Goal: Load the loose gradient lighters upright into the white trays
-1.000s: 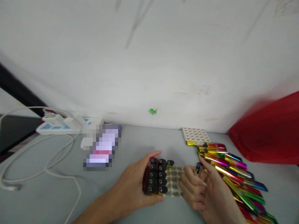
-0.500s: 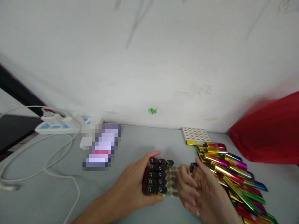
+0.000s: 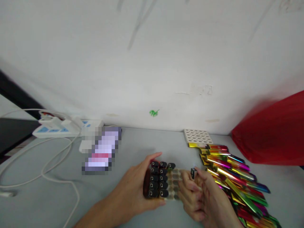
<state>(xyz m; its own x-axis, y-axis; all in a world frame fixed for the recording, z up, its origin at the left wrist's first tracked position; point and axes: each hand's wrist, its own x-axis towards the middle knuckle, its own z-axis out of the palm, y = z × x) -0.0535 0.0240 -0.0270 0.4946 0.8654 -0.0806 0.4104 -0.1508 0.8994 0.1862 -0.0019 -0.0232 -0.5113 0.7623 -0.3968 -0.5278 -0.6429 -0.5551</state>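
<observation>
White wall rose behind a grey table, with a green mark low on it. The left hand was clamped around the left end of the holder, which sat near the front middle of the table, between the two hands. Black tops filled two columns of five at its left, and one more stood at the far end of the third column; the visible slots beyond looked clear and pale. The right hand, just beside the holder's right end, had its fingers curled and pinched on a black-ended piece, whose lower part was hidden.

Shiny coloured sticks lay heaped to the right, near a white grid and a red bag. At the left were a pixelated phone, a power strip and a white cable.
</observation>
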